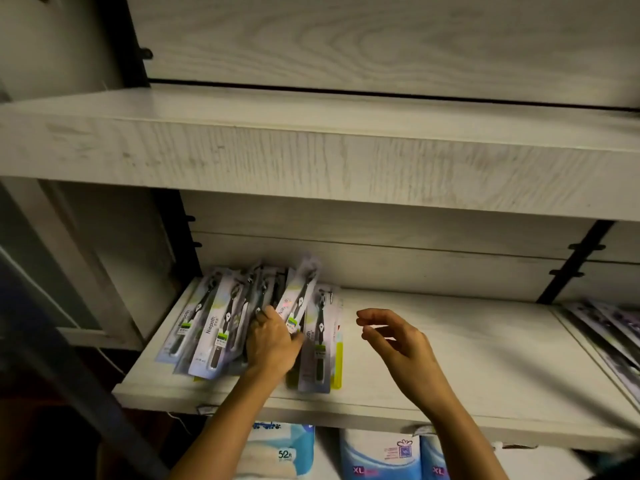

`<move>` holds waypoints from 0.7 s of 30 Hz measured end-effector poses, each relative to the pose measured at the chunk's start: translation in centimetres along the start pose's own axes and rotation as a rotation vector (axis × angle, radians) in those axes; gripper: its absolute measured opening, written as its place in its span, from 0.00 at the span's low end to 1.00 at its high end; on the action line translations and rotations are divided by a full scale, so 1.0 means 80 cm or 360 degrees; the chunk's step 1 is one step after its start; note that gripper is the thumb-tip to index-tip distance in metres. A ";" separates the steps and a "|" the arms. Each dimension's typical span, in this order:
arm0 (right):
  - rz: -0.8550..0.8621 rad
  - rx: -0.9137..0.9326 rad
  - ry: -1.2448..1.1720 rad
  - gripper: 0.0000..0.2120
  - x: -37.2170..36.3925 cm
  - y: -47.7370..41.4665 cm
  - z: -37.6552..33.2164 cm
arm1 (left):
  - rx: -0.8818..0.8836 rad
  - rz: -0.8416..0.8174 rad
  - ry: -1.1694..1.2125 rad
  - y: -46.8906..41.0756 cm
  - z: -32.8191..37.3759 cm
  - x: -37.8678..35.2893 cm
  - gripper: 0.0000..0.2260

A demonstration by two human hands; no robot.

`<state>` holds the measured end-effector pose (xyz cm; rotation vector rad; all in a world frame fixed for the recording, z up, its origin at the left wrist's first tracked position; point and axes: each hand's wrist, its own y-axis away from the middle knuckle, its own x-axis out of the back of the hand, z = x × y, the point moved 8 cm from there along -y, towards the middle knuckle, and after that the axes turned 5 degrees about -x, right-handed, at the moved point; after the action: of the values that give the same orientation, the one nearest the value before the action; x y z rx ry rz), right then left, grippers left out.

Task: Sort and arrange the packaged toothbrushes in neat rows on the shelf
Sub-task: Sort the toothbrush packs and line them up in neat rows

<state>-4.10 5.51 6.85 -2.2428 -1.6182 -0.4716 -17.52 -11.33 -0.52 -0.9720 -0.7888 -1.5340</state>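
Sorting: left hand (273, 344) grips a tilted pack (298, 299) atop the pile (211, 327) on the shelf (485, 358); right hand (398, 337), relaxed and empty, hovers right of the pile. Next, probably, laying it flat there.

You're in a shop, at a display rack of pale wood-look boards on black slotted brackets (573, 263). Many identical packaged toothbrushes (214, 327) lie near the left edge of the shelf (450, 358). More carded goods (609, 327) lie at its right edge. Below its front edge stand sealed packs (377, 455) marked XL and 52.
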 end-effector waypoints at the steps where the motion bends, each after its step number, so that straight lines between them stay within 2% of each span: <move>1: 0.0011 -0.0033 -0.0017 0.10 -0.001 -0.002 0.005 | -0.0059 0.0025 0.0111 0.008 0.004 0.009 0.25; 3: 0.0042 -0.0156 -0.0100 0.08 -0.005 -0.006 0.020 | -0.0204 -0.0066 0.0494 0.030 0.022 0.016 0.21; 5: -0.0041 -0.0307 -0.0234 0.13 -0.019 -0.009 0.032 | -0.0282 -0.0336 0.0880 0.062 0.047 0.005 0.19; 8: -0.0213 -0.0381 -0.0357 0.12 -0.045 -0.008 0.034 | -0.0370 -0.0518 0.1006 0.099 0.076 -0.011 0.17; 12: -0.0161 -0.0477 -0.0486 0.13 -0.045 -0.011 0.049 | -0.0396 -0.0622 0.1071 0.110 0.083 -0.020 0.11; 14: -0.0107 -0.0512 -0.0520 0.13 -0.035 -0.013 0.056 | -0.0398 -0.0528 0.0839 0.094 0.071 -0.016 0.10; 17: -0.0062 -0.0537 -0.0552 0.13 -0.022 -0.012 0.060 | -0.0323 -0.0136 0.0222 0.043 0.045 -0.012 0.14; 21: -0.0111 -0.0516 -0.0439 0.16 -0.020 -0.008 0.061 | -0.0299 -0.0254 -0.0325 0.007 0.047 -0.054 0.23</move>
<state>-4.85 6.55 1.81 -2.5902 -1.8754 -0.4902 -16.08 -6.24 -2.74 -1.2444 -0.8944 -1.6871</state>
